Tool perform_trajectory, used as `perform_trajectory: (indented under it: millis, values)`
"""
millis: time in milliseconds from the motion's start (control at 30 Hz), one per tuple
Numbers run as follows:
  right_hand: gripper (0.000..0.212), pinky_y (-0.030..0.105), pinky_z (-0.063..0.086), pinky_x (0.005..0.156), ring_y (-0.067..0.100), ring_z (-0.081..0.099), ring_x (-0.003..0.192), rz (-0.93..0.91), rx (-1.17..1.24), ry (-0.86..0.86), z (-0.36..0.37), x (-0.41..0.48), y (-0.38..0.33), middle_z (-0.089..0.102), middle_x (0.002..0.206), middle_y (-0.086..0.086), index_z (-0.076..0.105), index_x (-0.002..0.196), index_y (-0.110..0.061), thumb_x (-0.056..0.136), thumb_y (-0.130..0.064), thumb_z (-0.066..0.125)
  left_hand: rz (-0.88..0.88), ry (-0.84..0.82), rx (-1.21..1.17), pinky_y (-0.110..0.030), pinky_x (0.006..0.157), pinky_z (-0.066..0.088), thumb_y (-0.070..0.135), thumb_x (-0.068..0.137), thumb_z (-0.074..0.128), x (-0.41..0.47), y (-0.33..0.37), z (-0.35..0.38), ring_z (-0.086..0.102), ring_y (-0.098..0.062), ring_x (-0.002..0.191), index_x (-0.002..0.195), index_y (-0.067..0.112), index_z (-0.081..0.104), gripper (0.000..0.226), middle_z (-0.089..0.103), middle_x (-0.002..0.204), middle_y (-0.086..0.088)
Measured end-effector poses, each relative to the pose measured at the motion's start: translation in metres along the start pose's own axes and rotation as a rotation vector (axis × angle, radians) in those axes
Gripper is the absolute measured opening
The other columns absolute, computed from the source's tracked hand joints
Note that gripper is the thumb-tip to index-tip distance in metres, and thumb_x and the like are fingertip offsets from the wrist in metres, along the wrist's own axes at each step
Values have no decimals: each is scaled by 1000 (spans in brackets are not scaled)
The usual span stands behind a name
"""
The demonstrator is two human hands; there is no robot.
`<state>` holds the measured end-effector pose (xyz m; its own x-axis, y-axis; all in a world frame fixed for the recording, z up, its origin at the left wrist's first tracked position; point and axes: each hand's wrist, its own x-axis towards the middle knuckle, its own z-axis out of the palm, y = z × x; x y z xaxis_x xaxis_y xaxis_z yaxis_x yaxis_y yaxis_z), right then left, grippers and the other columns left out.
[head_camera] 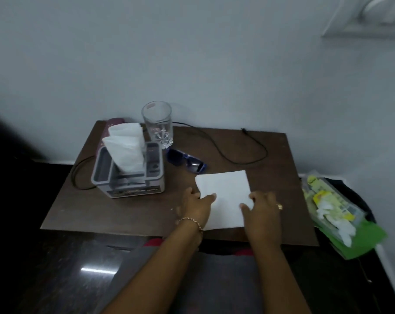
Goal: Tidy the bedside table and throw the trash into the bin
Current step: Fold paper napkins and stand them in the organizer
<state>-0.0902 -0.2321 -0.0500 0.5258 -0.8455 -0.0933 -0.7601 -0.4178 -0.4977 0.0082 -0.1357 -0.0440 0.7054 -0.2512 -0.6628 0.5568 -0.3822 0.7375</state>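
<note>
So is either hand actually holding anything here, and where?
Nothing is lifted. Both hands, left and right, rest fingers on the white tissue lying flat, near its front edge.

A home bedroom corner: beyond the hands, a small brown bedside table (271,155) against a plain wall holds a tissue organiser (128,173), drinking glass (157,123) and sunglasses (186,160) (everyday clutter).

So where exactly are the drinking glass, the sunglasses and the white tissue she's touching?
drinking glass (158,123): head view, on the clear side wall.
sunglasses (187,160): head view, on the blue frame between the two dark lenses.
white tissue (226,189): head view, on the flat bare middle, beyond both hands.
</note>
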Motion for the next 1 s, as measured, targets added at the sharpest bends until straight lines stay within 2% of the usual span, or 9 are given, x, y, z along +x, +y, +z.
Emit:
perform_trajectory:
  millis: [100,200,367,433,533,633,800,900,1000]
  values:
    - [28,31,45,84,24,53,106,42,91,2,1,-6,0,50,121,6,58,111,-12,85,-19,65,67,-20,185,-39,89,50,35,78,69,2,6,3,58,-26,99,115,15,59,44,63,107,-5]
    - [35,34,50,82,24,55,103,116,225,-22,1,-6,4,52,118,5,56,112,-13,81,-20,69,229,-15,264,-24,62,45,22,83,65,-3,12,4,56,-14,74,106,6,65,27,66,98,-10]
    - [42,28,43,78,18,55,99,263,634,-47,-8,-1,4,56,111,1,54,116,-15,81,-35,69,191,-216,15,-24,59,50,17,88,59,-25,31,-4,64,-14,76,108,5,62,23,68,99,-8]
    - [44,29,44,85,15,56,103,370,928,-202,-16,2,-1,59,118,2,53,117,-17,86,-46,59,150,-330,-169,-29,63,57,17,87,58,-39,43,-12,69,-19,77,103,8,62,19,71,96,-10]
    - [62,40,46,102,24,60,114,475,1418,-623,-27,-3,-6,63,124,10,55,124,-13,84,-60,48,150,-485,-235,-39,78,58,24,80,61,-57,56,-27,69,-25,91,107,9,62,31,72,101,-12]
    - [52,44,46,101,25,61,115,414,1648,-808,-38,-10,-9,66,121,10,61,121,-16,85,-52,53,164,-534,-260,-38,80,58,26,77,61,-63,57,-39,67,-27,99,111,10,62,37,71,106,-11]
    - [31,38,56,81,26,68,97,368,1421,-723,-27,-1,-9,72,106,11,66,111,-9,82,-21,67,100,-353,-221,-32,66,59,22,76,65,-46,31,-54,70,-21,83,103,8,65,31,74,94,-10]
    - [28,36,56,75,27,69,92,429,1218,-627,-11,-4,-4,73,100,12,65,112,-6,85,-13,66,33,-254,-160,-24,54,57,7,83,61,-32,9,-55,70,-12,62,100,6,64,17,74,74,-3]
    - [27,33,56,72,24,69,88,390,1133,-599,-8,-1,-2,73,100,11,63,114,-3,86,-5,62,58,-189,-108,-19,46,52,0,83,60,-19,6,-56,67,-9,54,97,5,64,15,71,76,-6]
